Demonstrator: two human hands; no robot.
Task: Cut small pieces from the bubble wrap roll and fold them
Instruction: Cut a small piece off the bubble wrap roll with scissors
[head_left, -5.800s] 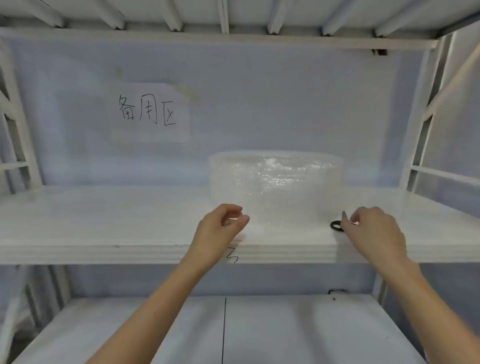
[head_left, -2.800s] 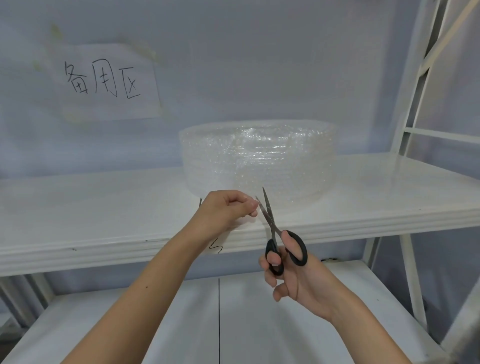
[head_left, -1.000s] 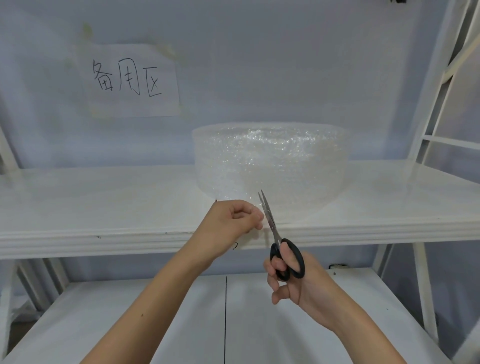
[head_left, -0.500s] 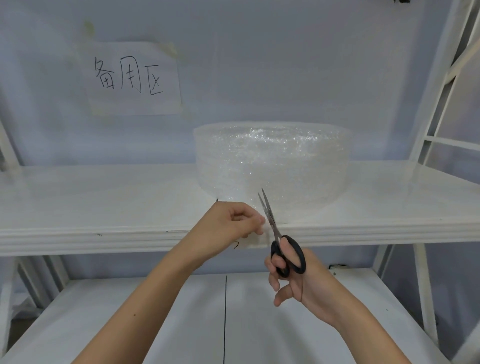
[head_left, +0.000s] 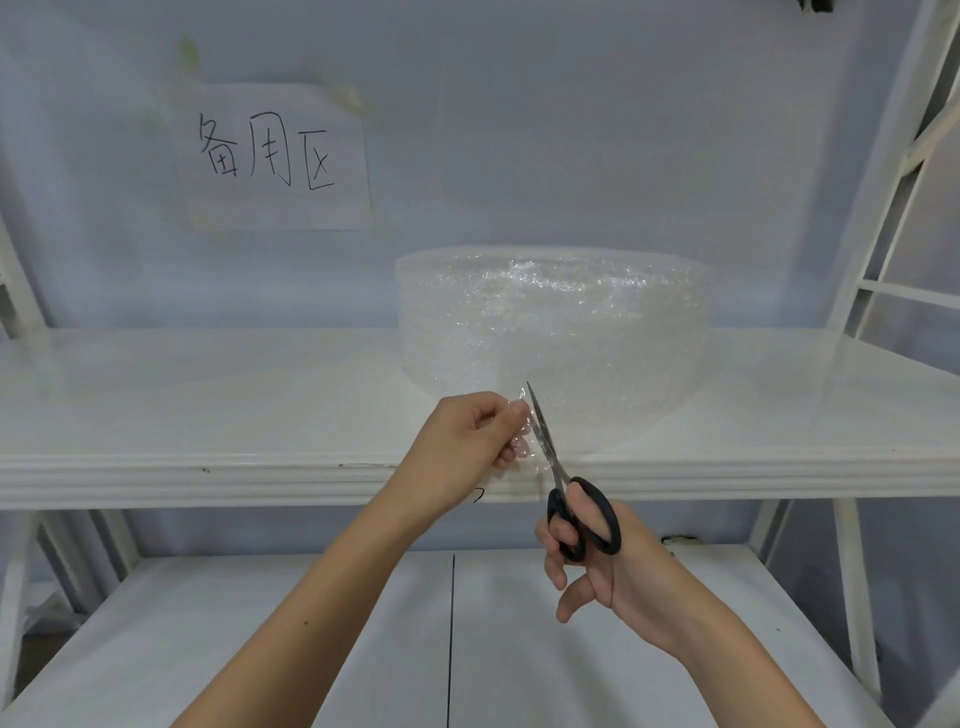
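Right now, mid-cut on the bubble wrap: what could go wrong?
1. The scissors blades run right beside the left hand fingertips pinching the loose wrap end; a nick seems possible.
2. The film is limp and clear, so the cut may wander.
3. Pulling could drag the bubble wrap roll toward the shelf edge.

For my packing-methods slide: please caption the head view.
Left hand pinches the bubble wrap's loose end while the right hand cuts it with black-handled scissors.

Scissor blades (head_left: 543, 441) partly veiled by bubble wrap; left fingertips (head_left: 519, 447) blurred behind it; forearms cropped at six o'clock.
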